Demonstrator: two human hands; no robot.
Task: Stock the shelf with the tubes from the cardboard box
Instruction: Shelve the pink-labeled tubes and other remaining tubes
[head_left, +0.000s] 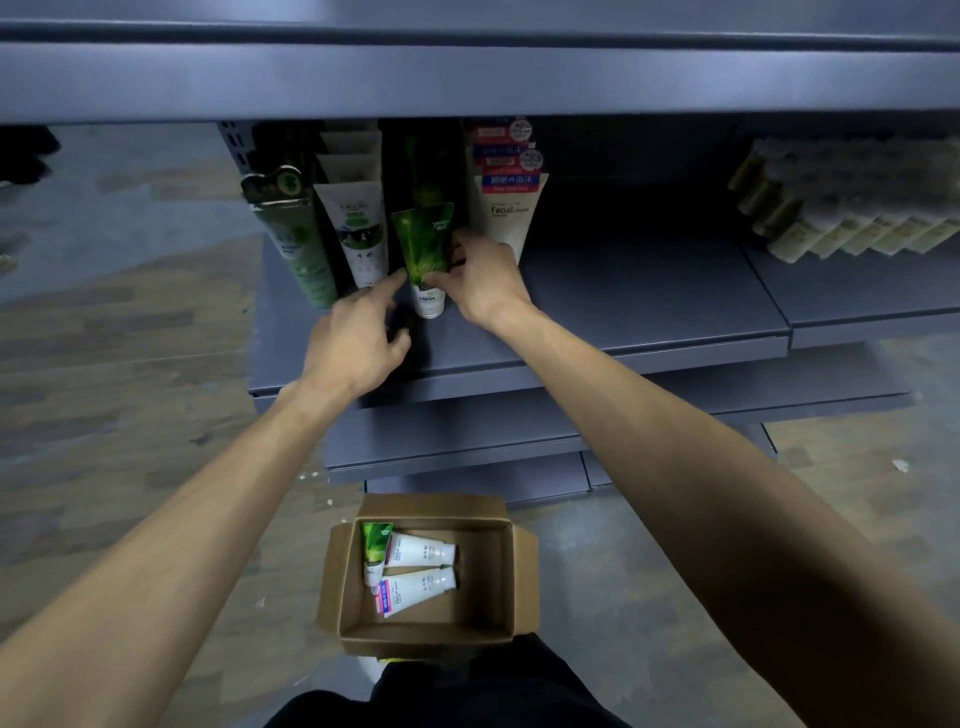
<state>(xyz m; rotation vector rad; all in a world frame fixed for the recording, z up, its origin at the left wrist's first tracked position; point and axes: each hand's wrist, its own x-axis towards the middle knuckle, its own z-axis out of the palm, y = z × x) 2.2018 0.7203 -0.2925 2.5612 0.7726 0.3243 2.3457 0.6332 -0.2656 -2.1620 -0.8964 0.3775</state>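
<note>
A green tube with a white cap (423, 249) stands cap-down on the grey shelf (649, 312), in front of a row of like green tubes. My right hand (480, 275) grips its right side, fingers curled round it. My left hand (358, 332) reaches toward it, the forefinger touching the tube's lower left edge, the other fingers loosely curled. On the floor below sits the open cardboard box (511, 582). Inside it lie one green tube (375, 545) and two white tubes (421, 551), (415, 590).
Rows of standing tubes fill the shelf's left part: dark green (298, 244), white with green print (358, 228), and white "Facial" tubes (509, 213). Pale tubes (841, 208) lie at the far right. An upper shelf edge (467, 78) overhangs. Lower shelves jut out beneath.
</note>
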